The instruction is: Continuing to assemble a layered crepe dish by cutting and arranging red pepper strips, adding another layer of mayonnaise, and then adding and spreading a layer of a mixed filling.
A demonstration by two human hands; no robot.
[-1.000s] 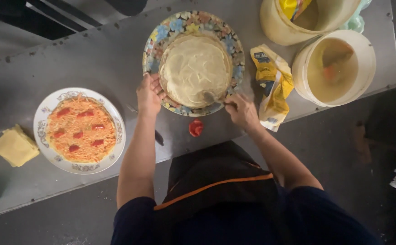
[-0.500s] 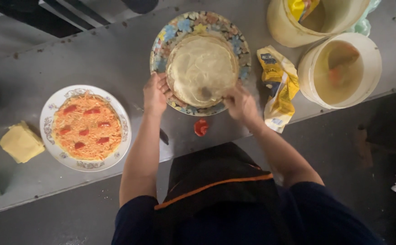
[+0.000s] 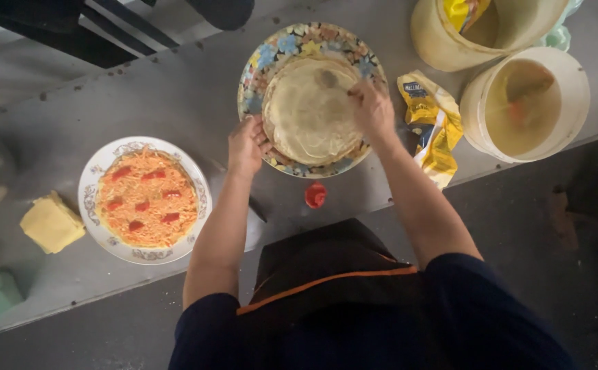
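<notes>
A pale round flatbread point(image 3: 306, 113), coated with a creamy spread, lies on a floral plate point(image 3: 282, 44) on the grey metal table point(image 3: 141, 96). My left hand point(image 3: 246, 145) grips the plate's near-left rim, fingers curled against the flatbread's edge. My right hand point(image 3: 372, 109) is over the right side of the flatbread, closed on a spoon point(image 3: 326, 79). The spoon's bowl rests on the far part of the flatbread.
A white plate of shredded orange topping with red pieces point(image 3: 147, 199) sits to the left, with a yellow block point(image 3: 51, 223) beyond it. A red cap point(image 3: 315, 195) lies near the table edge. A yellow sachet point(image 3: 433, 127) and two cream tubs point(image 3: 526, 103) point(image 3: 450, 41) stand at the right.
My right hand has carried the spoon from the near side of the flatbread to its far right side. My left hand stays at the plate's rim.
</notes>
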